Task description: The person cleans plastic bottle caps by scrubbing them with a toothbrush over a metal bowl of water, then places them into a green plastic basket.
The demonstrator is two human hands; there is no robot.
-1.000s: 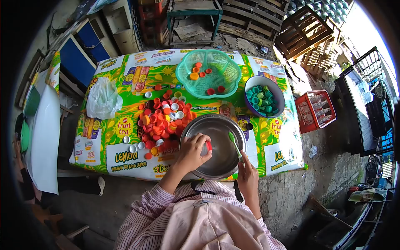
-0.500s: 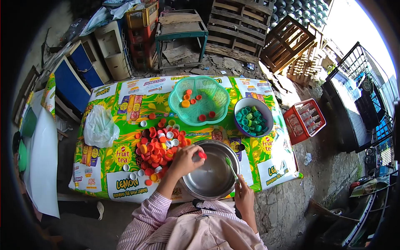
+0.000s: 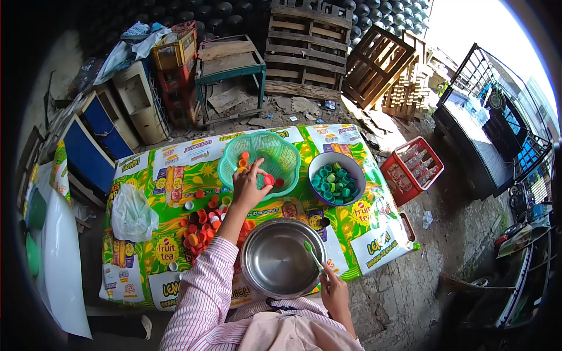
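My left hand (image 3: 248,187) is over the near edge of the green plastic basket (image 3: 227,161), pinching a red bottle cap (image 3: 268,179). A few orange and red caps lie in that basket. My right hand (image 3: 334,292) grips a green toothbrush (image 3: 315,257) by its handle, its head above the right side of the steel bowl (image 3: 275,257). Left of the bowl spreads a pile of red caps (image 3: 202,233) mixed with some white and yellow ones, partly hidden by my left arm. A purple-rimmed bowl (image 3: 361,165) of green caps stands right of the basket.
A white plastic bag (image 3: 132,213) rests on the left of the table, which has a printed cover (image 3: 170,199). One dark cap (image 3: 325,222) sits right of the steel bowl. On the floor at right stands a red crate (image 3: 412,171) of bottles; wooden pallets (image 3: 307,47) lean behind.
My left hand has moved forward from over the steel bowl to the green basket, carrying the red cap. My right hand still holds the toothbrush by the bowl. The view has shifted.
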